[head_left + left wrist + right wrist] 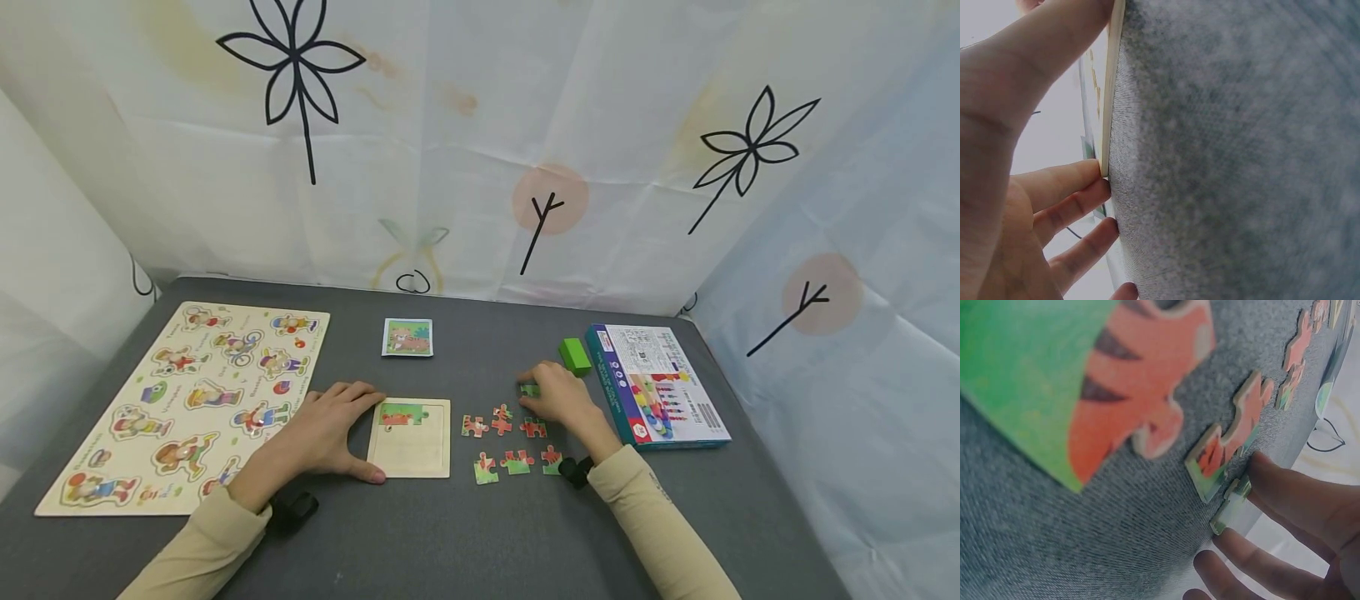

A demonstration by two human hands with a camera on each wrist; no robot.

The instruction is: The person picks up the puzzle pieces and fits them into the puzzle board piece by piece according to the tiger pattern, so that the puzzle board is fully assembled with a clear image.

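My left hand (330, 429) holds the wooden puzzle tray (411, 454) by its left side, thumb at the near corner and fingertips at the far one. Joined green and red pieces (402, 414) fill the tray's upper left. Between thumb and fingers, my right hand (558, 393) pinches a green puzzle piece (1233, 503), low against the table. Nearer me lie several loose red and green puzzle pieces (517, 462). One with black stripes (1125, 387) looms large in the right wrist view; my wrist partly covers it in the head view.
A large picture board (180, 400) with cartoon figures lies on the left. Beyond the tray is a small picture card (407, 337). A green block (574, 357) stands by a flat box (660, 387) on the right. A printed white curtain (465, 150) encloses the table.
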